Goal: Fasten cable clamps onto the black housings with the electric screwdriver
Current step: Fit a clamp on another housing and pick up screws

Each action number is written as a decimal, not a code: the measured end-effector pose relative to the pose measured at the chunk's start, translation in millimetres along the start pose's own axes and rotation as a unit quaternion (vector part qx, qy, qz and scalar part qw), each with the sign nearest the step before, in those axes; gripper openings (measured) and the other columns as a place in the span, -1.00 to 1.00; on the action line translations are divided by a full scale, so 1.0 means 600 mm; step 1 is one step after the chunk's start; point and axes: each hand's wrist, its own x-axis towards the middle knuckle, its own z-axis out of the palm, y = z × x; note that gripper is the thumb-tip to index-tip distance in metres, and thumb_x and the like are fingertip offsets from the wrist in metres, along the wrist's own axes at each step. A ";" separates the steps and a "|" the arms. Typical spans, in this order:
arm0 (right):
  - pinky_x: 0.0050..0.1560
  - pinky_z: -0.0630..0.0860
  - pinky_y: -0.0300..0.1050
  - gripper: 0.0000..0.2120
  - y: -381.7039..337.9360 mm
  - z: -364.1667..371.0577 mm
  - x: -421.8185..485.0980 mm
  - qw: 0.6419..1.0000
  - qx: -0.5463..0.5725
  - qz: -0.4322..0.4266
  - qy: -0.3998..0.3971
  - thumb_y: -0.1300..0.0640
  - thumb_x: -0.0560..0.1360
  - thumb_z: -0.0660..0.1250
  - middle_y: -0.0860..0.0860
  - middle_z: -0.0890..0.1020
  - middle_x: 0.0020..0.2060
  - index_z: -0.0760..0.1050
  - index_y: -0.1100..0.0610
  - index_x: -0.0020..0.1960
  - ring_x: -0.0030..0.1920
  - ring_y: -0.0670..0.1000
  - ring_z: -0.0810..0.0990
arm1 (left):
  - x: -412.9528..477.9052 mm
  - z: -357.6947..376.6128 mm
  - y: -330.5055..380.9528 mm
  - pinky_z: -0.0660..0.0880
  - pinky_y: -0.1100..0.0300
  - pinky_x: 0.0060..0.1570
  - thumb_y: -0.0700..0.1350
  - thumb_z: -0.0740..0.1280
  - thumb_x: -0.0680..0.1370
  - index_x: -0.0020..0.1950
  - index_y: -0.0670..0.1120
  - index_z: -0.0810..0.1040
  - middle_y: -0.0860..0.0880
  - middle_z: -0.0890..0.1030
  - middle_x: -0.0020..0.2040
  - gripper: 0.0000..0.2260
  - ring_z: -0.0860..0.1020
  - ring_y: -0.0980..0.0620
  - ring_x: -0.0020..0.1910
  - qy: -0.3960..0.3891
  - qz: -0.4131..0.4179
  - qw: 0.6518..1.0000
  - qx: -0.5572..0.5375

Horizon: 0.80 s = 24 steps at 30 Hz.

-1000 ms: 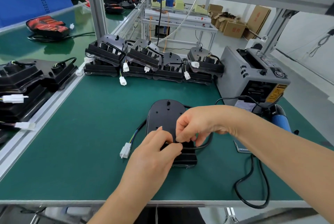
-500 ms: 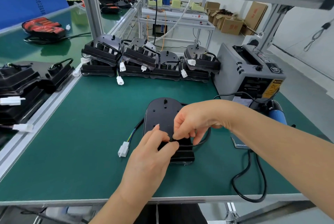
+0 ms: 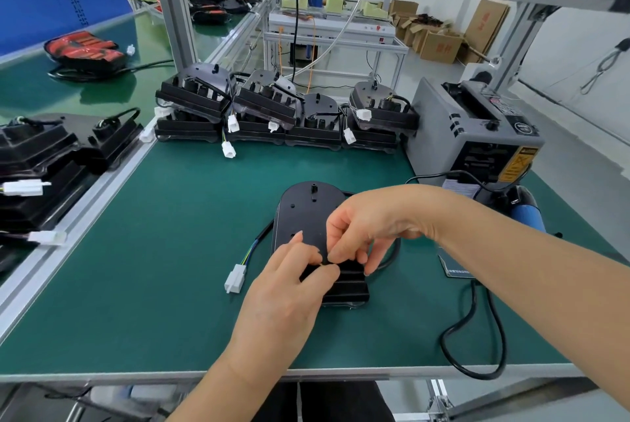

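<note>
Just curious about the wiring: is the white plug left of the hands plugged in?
Unplugged: the white plug lies free on the green mat, nothing mated to its end.

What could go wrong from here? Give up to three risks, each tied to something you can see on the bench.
1. The left hand and right hand meet fingertip to fingertip on a small part over the black housing; it could slip away.
2. The housing's cable loops loose under the right hand and might get pinched.
3. The black cord loops over the table edge and could snag.
</note>
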 end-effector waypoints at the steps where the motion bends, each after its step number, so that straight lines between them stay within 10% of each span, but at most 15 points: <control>1: -0.30 0.58 -0.21 -0.93 -0.004 -0.004 0.002 1.000 -0.008 0.008 -0.009 0.19 0.45 0.45 0.04 0.56 -0.25 0.56 0.12 -0.16 -0.36 -0.08 0.55 | 0.000 0.000 0.000 0.45 -0.10 0.21 -0.51 0.48 0.25 -0.16 -0.23 0.66 -0.18 0.54 -0.23 -0.73 0.55 -0.16 -0.26 0.000 0.000 1.000 0.000; 24: -0.34 0.51 -0.29 -0.90 0.009 0.010 0.002 0.998 -0.028 -0.051 0.033 0.12 0.44 0.39 -0.20 0.49 -0.54 0.55 0.05 -0.25 -0.43 -0.15 0.47 | 0.000 -0.004 0.004 0.50 -0.10 0.10 -0.50 0.53 0.21 -0.14 -0.23 0.68 -0.17 0.57 -0.20 -0.70 0.62 -0.20 -0.14 -0.020 -0.030 0.999 -0.031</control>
